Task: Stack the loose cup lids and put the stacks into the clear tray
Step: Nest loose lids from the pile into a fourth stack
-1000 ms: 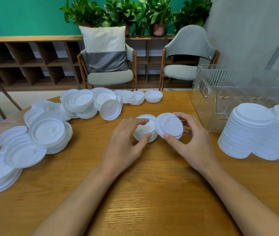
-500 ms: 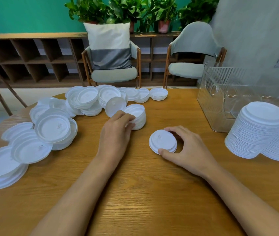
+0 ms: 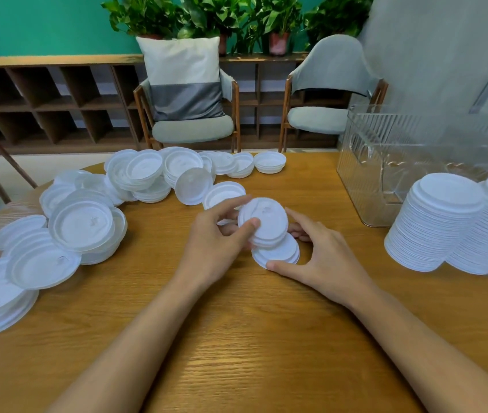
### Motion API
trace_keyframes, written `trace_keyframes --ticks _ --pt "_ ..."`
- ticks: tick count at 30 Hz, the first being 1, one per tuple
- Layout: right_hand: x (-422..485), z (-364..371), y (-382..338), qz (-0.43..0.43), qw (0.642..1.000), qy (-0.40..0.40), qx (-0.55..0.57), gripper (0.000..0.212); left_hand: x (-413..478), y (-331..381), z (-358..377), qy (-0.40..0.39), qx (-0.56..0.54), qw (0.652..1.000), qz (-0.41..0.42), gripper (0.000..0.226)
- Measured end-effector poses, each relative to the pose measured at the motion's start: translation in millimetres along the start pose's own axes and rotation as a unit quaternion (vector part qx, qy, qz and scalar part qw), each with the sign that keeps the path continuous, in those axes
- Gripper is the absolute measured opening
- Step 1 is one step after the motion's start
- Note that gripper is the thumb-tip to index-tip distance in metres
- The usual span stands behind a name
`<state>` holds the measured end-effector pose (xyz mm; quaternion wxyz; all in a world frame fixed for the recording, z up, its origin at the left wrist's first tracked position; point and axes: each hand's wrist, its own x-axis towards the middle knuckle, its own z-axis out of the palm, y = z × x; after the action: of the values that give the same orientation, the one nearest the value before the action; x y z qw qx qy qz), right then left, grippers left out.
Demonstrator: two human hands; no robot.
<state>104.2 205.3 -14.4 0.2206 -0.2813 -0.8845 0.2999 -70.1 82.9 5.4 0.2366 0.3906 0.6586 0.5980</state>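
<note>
My left hand [image 3: 216, 242] grips a small stack of white lids [image 3: 265, 225], tilted, thumb on its top face. It overlaps a second short stack of lids [image 3: 281, 253] lying flat on the wooden table [image 3: 236, 338]. My right hand [image 3: 323, 260] curls round that lower stack, thumb at its near edge and fingers behind it. Loose white lids [image 3: 85, 225] lie scattered and in low piles over the table's left and far side. The clear tray [image 3: 385, 162] stands at the right, ribbed walls, no lids visible inside.
Two tall leaning stacks of lids [image 3: 442, 222] stand at the right, just in front of the tray. A single upturned lid [image 3: 226, 193] lies beyond my hands. Two chairs [image 3: 189, 126] stand past the table's far edge.
My left hand has brought a small stack of lids from the far pile back to the centre, over the stack under my right hand. The right hand stayed at its stack.
</note>
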Motion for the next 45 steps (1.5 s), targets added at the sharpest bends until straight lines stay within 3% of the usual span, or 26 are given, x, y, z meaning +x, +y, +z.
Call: trace_keyframes --ticks 5,11,15,18,25,41,45 --pt "0 0 1 0.004 1.000 -0.001 0.006 0.109 -2 -10 1 0.014 0.211 0.975 0.063 0.031" --pt "1 0 1 -0.006 1.000 -0.002 -0.002 0.101 -1 -14 -1 -0.011 0.276 0.959 0.066 0.039" --pt "1 0 1 -0.013 1.000 -0.009 -0.015 0.097 -1 -15 0 -0.040 0.268 0.959 0.078 0.060" --pt "1 -1 1 -0.013 1.000 -0.014 -0.019 0.103 -1 -12 -1 -0.074 0.238 0.966 0.073 0.061" --pt "1 -4 -1 -0.012 0.997 -0.046 -0.057 0.110 0 -19 4 -0.036 0.246 0.964 0.098 0.071" --pt "1 -7 2 0.004 0.993 -0.085 -0.077 0.109 0 -23 14 -0.056 0.269 0.956 0.101 0.060" --pt "0 -7 3 0.002 0.994 -0.079 -0.070 0.109 -1 -18 8 -0.061 0.242 0.962 0.114 0.031"
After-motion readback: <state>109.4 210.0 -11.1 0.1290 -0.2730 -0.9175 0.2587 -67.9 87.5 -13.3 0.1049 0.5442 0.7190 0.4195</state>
